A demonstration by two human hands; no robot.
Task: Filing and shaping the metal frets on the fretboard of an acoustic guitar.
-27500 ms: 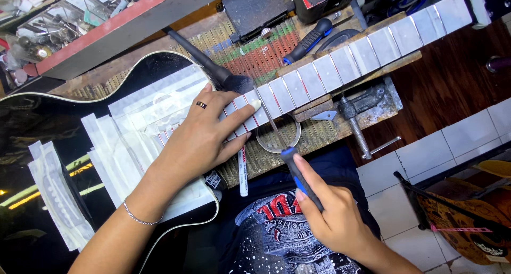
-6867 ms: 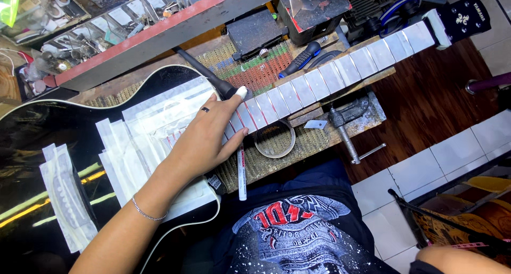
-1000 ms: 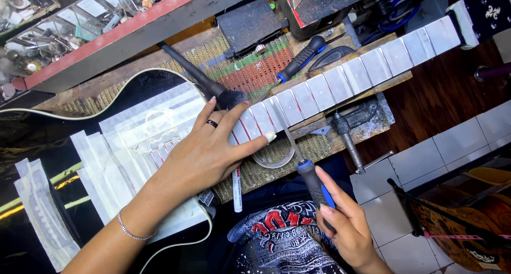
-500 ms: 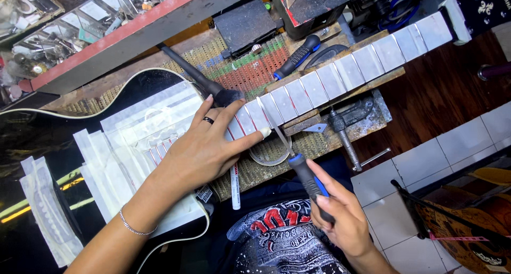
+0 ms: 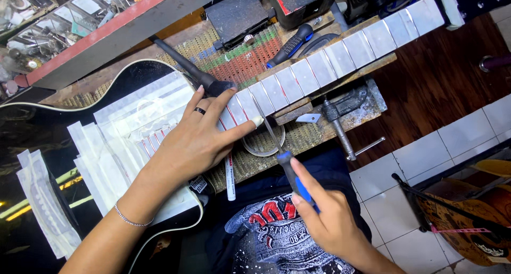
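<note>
Guitar neck (image 5: 340,55), its fretboard masked in pale tape, lies slanted across a cluttered wooden counter (image 5: 367,111) above a tiled floor (image 5: 452,146). Left hand (image 5: 199,141) presses flat on it, fingers spread. Right hand (image 5: 327,218) grips a blue-handled file (image 5: 282,157) whose blade reaches the neck's near edge. A tape roll (image 5: 263,143) lies between both hands.

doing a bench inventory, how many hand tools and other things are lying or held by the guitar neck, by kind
blue-handled tools: 2 (held file, one on bench)
white marker pens: 1
metal clamps: 1
tape rolls: 1
total: 5
</note>
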